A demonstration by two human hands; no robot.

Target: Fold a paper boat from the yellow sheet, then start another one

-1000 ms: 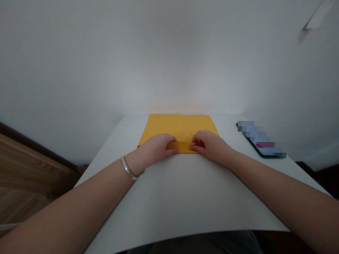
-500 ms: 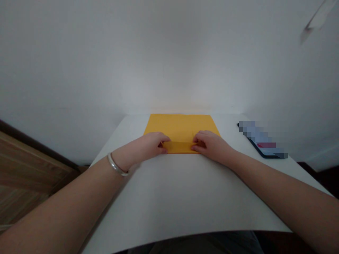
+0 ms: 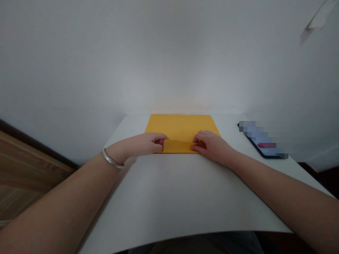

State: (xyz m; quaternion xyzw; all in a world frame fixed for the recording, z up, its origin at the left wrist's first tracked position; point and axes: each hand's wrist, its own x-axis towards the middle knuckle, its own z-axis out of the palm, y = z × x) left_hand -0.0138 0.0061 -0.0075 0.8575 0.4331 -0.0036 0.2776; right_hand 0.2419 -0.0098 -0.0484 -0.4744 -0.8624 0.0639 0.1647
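A sheet of yellow paper lies flat on the white table, with a thin red edge showing along its near side. Its near edge is folded up into a flap. My left hand is curled around the flap's left end, and a silver bangle sits on that wrist. My right hand pinches the flap's right end between thumb and fingers. The paper under my palms is hidden.
A phone, partly blurred out, lies at the table's right edge. A wooden surface sits low on the left, beyond the table's edge. A white wall rises behind the table.
My left hand has slid left along the fold to the flap's end, showing more of the flap and red edge. My right hand has barely moved.
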